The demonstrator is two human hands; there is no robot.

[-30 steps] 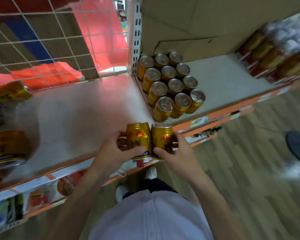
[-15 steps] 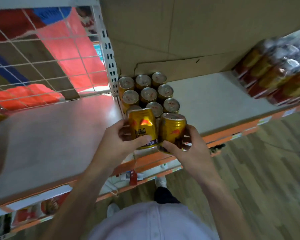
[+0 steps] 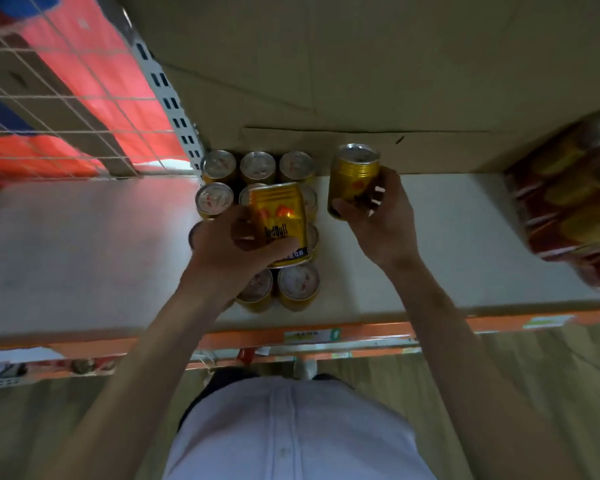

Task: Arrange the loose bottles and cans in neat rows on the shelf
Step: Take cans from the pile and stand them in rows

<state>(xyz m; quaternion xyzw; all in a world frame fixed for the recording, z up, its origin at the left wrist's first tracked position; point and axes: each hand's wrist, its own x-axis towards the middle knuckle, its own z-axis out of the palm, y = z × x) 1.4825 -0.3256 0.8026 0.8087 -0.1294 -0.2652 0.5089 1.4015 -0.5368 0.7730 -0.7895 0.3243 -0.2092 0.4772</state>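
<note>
Shelf (image 3: 84,254): pale board, orange front edge w/ price tag (image 3: 310,336).
Can rows (image 3: 219,165): gold cans standing 3 wide at the back-left of the board, beside the upright post; partly hidden by an arm.
L grip (image 3: 236,244): fingers + thumb curled round gold can (image 3: 280,221), label up, held tilted over the Can rows.
R grip (image 3: 381,220): closed round 2nd gold can (image 3: 353,174), top twd the back, just right of the Can rows; touching the Shelf or not, cannot tell.
Behind: cardboard box (image 3: 361,81); wire mesh (image 3: 66,98) at left.
Far right: wrapped pack (image 3: 568,209), blurred.

Shelf (image 3: 447,237) w/ cans (image 3: 298,287), wrapped packs (image 3: 568,209)
</note>
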